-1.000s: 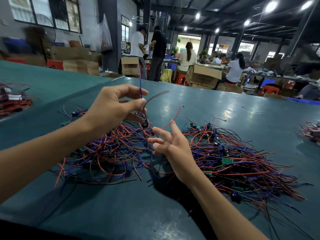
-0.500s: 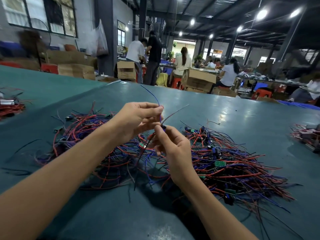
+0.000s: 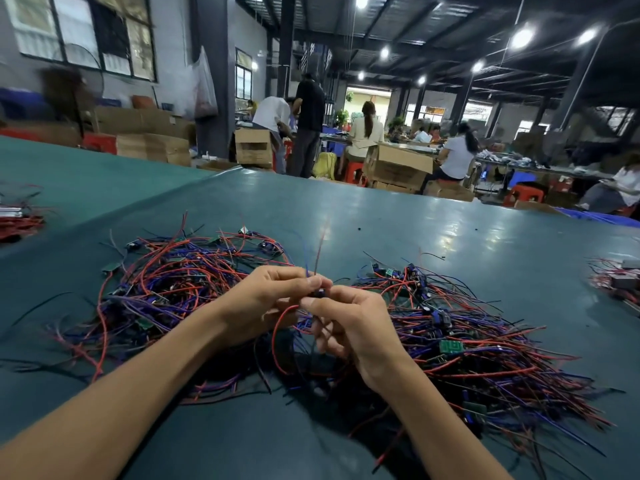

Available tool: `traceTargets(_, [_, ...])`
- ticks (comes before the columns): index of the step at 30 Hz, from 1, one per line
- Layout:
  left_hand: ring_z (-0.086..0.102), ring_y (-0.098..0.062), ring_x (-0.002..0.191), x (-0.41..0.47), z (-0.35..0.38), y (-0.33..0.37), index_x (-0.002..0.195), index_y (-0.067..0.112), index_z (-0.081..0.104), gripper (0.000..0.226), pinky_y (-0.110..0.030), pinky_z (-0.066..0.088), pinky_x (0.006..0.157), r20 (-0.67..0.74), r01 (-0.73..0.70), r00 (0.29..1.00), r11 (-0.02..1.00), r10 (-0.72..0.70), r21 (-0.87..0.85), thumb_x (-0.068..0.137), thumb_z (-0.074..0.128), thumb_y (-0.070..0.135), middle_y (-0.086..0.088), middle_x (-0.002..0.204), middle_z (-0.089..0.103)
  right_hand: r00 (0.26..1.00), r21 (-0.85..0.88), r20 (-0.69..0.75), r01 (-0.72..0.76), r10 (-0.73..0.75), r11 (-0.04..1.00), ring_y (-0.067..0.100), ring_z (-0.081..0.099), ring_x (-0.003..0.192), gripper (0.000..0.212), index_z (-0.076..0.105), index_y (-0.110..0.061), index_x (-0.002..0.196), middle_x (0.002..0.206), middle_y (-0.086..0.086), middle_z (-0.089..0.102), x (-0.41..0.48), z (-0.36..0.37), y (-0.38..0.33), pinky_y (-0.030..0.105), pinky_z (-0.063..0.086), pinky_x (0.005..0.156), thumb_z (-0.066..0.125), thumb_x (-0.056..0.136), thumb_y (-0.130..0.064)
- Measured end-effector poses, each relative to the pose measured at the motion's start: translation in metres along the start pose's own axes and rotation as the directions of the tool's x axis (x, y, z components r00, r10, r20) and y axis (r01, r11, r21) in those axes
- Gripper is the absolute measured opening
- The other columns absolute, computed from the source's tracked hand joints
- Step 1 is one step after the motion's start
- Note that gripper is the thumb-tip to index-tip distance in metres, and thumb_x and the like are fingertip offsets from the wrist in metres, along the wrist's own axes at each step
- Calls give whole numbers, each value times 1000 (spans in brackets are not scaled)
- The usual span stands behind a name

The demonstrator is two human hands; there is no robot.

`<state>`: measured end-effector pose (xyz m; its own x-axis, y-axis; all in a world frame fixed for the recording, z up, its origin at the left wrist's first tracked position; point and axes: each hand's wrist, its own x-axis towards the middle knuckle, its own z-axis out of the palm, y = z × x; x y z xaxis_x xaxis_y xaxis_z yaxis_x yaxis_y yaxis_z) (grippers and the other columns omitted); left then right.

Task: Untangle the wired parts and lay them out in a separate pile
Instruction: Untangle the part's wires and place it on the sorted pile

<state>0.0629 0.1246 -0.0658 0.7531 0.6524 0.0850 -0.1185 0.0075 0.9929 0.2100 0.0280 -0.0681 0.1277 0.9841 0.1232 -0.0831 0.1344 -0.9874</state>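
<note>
Two heaps of red, blue and black wired parts lie on the green table (image 3: 450, 230): a left pile (image 3: 166, 289) and a right pile (image 3: 485, 341) with small green circuit boards. My left hand (image 3: 263, 303) and my right hand (image 3: 353, 323) meet above the gap between them. Both pinch one small dark wired part (image 3: 319, 293). Its thin wires stick up past my left fingertips, and a red wire loops down below my hands.
Smaller wire bundles lie at the table's far left edge (image 3: 17, 223) and far right edge (image 3: 616, 278). Beyond the table are cardboard boxes (image 3: 398, 164), red stools and several people working at benches.
My left hand came down from its raised position and my right hand closed in on it. Both now pinch the same part, lower and nearer the piles.
</note>
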Motion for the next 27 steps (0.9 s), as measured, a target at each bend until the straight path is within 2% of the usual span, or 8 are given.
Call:
traceTargets(3, [54, -19, 65, 0, -1, -3, 92, 10, 74, 24, -28, 33, 58, 20, -14, 1000, 999, 15, -50, 85, 74, 33, -11, 80, 63, 999, 29, 50, 3, -5, 1000, 21, 55, 42, 27, 70, -11, 77, 65, 16, 65, -4, 2, -1, 17, 28, 34, 78, 82, -36])
traceTargets(6, [40, -22, 72, 5, -4, -6, 97, 4, 71, 31, -42, 12, 63, 6, -52, 999, 997, 52, -60, 89, 72, 33, -19, 84, 50, 998, 17, 5, 61, -61, 998, 20, 55, 45, 26, 74, -11, 78, 69, 18, 68, -5, 2, -2, 18, 28, 34, 71, 93, -32])
traceTargets(7, [37, -21, 71, 6, -6, -6, 93, 6, 73, 29, -41, 12, 62, -31, -69, 997, 996, 67, -62, 87, 75, 33, -16, 81, 47, 996, -26, 0, 95, -95, 995, 20, 56, 43, 27, 74, -12, 73, 68, 18, 67, -6, 1, -2, 18, 28, 34, 70, 94, -27])
traceTargets(9, [36, -15, 58, 9, -9, -6, 86, 9, 78, 23, -27, 24, 55, -129, -108, 987, 991, 97, -82, 83, 77, 31, -8, 67, 45, 990, -134, 13, 142, -142, 981, 19, 55, 41, 31, 71, -6, 68, 63, 18, 65, -8, 2, -5, 18, 29, 35, 70, 94, -21])
traceTargets(12, [33, -5, 44, 12, -12, -8, 85, 3, 77, 24, -14, 25, 40, -233, -159, 964, 979, 127, -127, 84, 73, 27, 0, 58, 46, 988, -195, 80, 142, -129, 970, 17, 52, 39, 32, 69, -2, 65, 56, 13, 62, -11, 5, -6, 19, 31, 36, 70, 94, -16])
traceTargets(18, [29, -7, 42, 15, -11, -9, 77, 4, 76, 21, -15, 24, 37, -432, -252, 876, 967, 214, -32, 86, 76, 22, -8, 63, 46, 974, -198, 211, 122, -79, 973, 15, 51, 38, 29, 68, -17, 59, 53, 9, 62, -17, 8, -8, 20, 33, 39, 73, 87, -25])
traceTargets(23, [31, -10, 41, 19, -15, -10, 79, -1, 72, 24, -17, 29, 39, -533, -269, 789, 952, 306, 149, 91, 76, 20, 5, 51, 42, 962, -203, 258, 142, -87, 969, 17, 52, 38, 26, 70, -14, 65, 56, 11, 64, -20, 8, -10, 22, 32, 42, 76, 82, -32])
traceTargets(27, [29, -7, 41, 20, -9, -12, 90, 5, 76, 16, -16, 26, 37, -569, -311, 784, 950, 248, -15, 91, 75, 21, 4, 55, 46, 935, -132, 331, 178, -126, 975, 15, 48, 35, 29, 65, -7, 61, 50, 7, 61, -22, 4, -13, 18, 36, 42, 74, 82, -24])
